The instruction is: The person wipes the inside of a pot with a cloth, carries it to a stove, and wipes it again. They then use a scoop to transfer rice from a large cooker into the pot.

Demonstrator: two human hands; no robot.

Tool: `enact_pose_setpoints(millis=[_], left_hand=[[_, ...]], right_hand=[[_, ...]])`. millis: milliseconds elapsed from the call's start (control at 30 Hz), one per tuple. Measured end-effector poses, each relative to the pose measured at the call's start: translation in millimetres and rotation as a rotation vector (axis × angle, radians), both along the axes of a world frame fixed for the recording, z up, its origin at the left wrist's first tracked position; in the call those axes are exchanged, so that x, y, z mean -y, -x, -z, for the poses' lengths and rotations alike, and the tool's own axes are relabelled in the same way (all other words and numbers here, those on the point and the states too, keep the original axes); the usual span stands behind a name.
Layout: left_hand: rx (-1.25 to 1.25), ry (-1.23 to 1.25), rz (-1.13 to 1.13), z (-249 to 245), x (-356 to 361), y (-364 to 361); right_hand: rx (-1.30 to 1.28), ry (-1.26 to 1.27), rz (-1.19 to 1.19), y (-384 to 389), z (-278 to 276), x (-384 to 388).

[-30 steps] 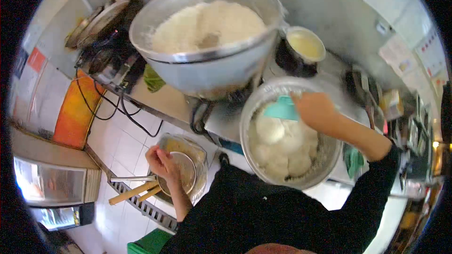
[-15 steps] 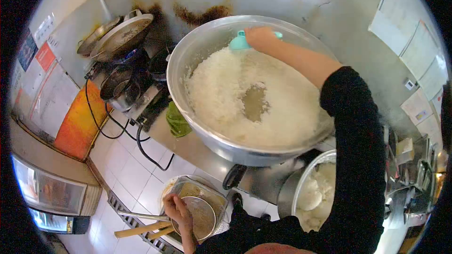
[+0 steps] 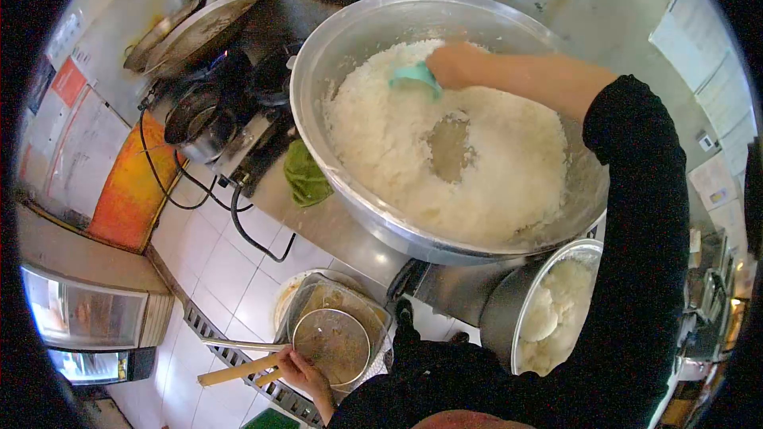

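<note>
My right hand grips a teal plastic scoop, its lower edge in white, grainy food that looks like rice. This mass lines a large metal basin, with a greyish hollow near its middle. Low in the view, my left hand has its fingers curled in, and I see nothing in them. It is beside the handle of a round sieve and overlaps the wooden handles in view. The sieve lies over a clear plastic container.
A metal pot with white lumps stands right of my body. Left of the basin are a green cloth, a small dark saucepan, hanging woks and a black hose. A glass-fronted cabinet stands at far left.
My right hand has drawn the scoop from the basin's far wall nearer to the hollow. My left hand has dropped away from the sieve's rim. The camera view has shifted.
</note>
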State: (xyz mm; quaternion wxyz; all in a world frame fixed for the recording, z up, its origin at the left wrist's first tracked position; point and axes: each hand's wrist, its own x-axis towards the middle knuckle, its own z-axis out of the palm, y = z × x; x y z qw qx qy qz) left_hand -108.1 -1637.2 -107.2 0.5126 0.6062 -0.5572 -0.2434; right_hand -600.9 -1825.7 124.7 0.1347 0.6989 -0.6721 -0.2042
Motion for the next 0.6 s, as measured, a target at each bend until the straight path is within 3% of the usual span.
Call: enact_pose_setpoints(millis=[100, 200, 367, 467, 600], left_hand=[[-0.162, -0.19, -0.033, 3.6, -10.3, -12.5], [-0.157, -0.127, -0.022, 11.9, -12.1, -19.8], [-0.115, -0.05, -0.056, -14.7, -18.1, -2.1], [-0.087, 0.061, -0.07, -5.5, -19.5, -7.5], [-0.123, -0.018, -0.049, -14.7, -21.7, -9.7]], right_hand=[[0.147, -0.098, -0.006, -7.2, 18.4, -19.9], [0.251, -0.203, 0.07, -26.5, 12.9, -39.7], [0.29, -0.338, 0.033, -39.4, 11.9, -57.0], [0.317, -0.416, -0.06, -38.2, 21.9, -65.4], [0.478, -0.389, -0.068, -38.4, 35.9, -76.7]])
